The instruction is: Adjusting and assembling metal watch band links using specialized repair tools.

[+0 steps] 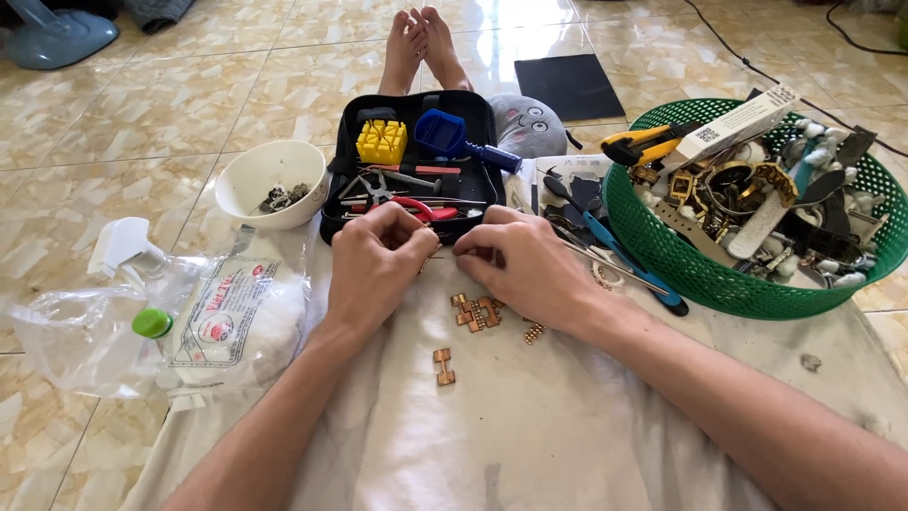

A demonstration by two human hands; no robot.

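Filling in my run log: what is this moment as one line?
left hand: pinching small part | right hand: fingers meeting left | gold links: loose on white cloth | tool case: open behind

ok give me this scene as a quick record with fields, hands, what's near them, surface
left hand: fingers pinched on a small part, too small to tell
right hand: fingertips meet the left hand's over the same spot
nearest things: gold-coloured band links loose on the cloth
surface: pale cloth over a tiled floor
ahead: open black tool case with a yellow block
left side: white bowl
right side: green basket full of watch parts
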